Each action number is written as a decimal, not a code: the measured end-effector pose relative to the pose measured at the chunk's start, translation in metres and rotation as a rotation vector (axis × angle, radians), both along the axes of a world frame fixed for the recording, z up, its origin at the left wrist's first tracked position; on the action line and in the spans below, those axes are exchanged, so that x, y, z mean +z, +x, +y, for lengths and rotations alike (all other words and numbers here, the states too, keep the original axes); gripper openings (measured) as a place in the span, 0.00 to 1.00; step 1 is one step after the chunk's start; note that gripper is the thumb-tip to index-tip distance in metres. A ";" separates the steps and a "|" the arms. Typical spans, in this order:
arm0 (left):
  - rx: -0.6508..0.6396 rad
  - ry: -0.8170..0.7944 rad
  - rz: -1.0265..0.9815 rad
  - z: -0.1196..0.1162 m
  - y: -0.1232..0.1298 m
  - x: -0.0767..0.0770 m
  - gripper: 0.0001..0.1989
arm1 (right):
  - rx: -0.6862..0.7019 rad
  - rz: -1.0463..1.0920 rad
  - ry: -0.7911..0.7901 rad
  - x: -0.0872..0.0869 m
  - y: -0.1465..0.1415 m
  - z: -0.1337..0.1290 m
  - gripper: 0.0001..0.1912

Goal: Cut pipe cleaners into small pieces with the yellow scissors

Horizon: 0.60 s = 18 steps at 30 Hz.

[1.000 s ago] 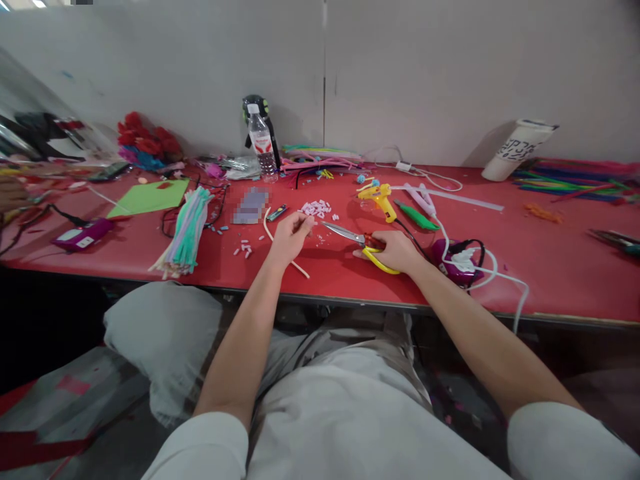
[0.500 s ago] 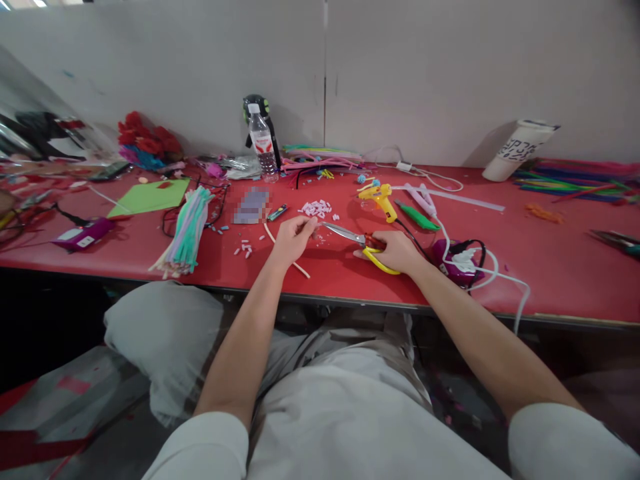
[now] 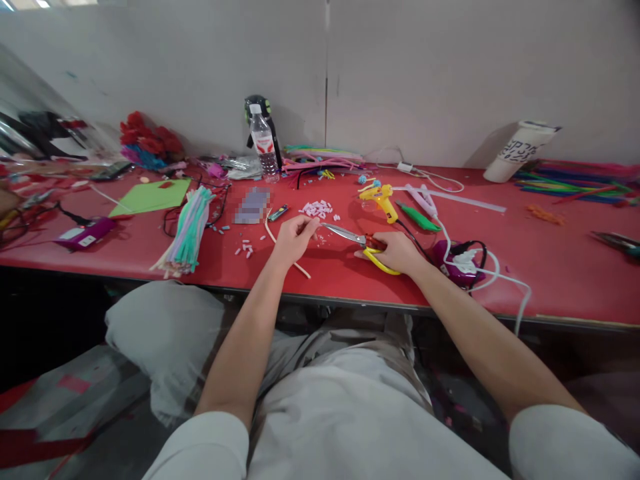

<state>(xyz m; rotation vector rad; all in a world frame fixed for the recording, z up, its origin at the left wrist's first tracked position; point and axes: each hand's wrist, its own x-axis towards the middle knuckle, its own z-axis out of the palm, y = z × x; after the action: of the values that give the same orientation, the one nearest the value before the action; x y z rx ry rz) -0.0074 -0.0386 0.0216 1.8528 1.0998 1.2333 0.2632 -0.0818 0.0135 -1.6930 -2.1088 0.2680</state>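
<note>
My right hand [image 3: 397,252] grips a pair of scissors [image 3: 345,233] by its yellow and red handles, with the blades pointing left. At the blade tips, the fingertips of my left hand [image 3: 295,239] are pinched together; what lies between them is too small to make out. A cream pipe cleaner [image 3: 302,270] runs behind my left wrist, showing on both sides of it. Just beyond the blades is a pile of short pale-pink pieces [image 3: 319,209]. A few more small pieces [image 3: 245,249] are scattered left of my left hand.
Bundled pastel pipe cleaners [image 3: 187,233] stand at left near a green sheet [image 3: 153,198]. Behind are a water bottle [image 3: 264,147] and a yellow glue gun [image 3: 380,199]. A purple power block [image 3: 455,267] with white cables sits right of my right hand; a paper cup [image 3: 517,153] leans farther back.
The whole view has shifted very slightly. Both hands and the scissors hold nearly the same position, and no piece has visibly moved.
</note>
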 end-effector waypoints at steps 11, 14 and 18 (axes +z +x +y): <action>-0.017 -0.006 -0.004 0.000 -0.001 0.000 0.20 | -0.023 -0.009 -0.029 0.000 0.000 0.002 0.29; -0.013 -0.007 -0.005 0.000 -0.001 0.000 0.20 | -0.038 -0.009 -0.032 0.000 0.000 0.002 0.31; -0.014 -0.010 -0.015 0.001 -0.001 -0.001 0.20 | -0.027 -0.001 -0.040 0.001 0.001 0.000 0.32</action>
<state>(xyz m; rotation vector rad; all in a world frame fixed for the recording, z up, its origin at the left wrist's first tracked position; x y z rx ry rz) -0.0081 -0.0380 0.0210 1.8379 1.0811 1.2290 0.2640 -0.0820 0.0148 -1.7429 -2.0933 0.3035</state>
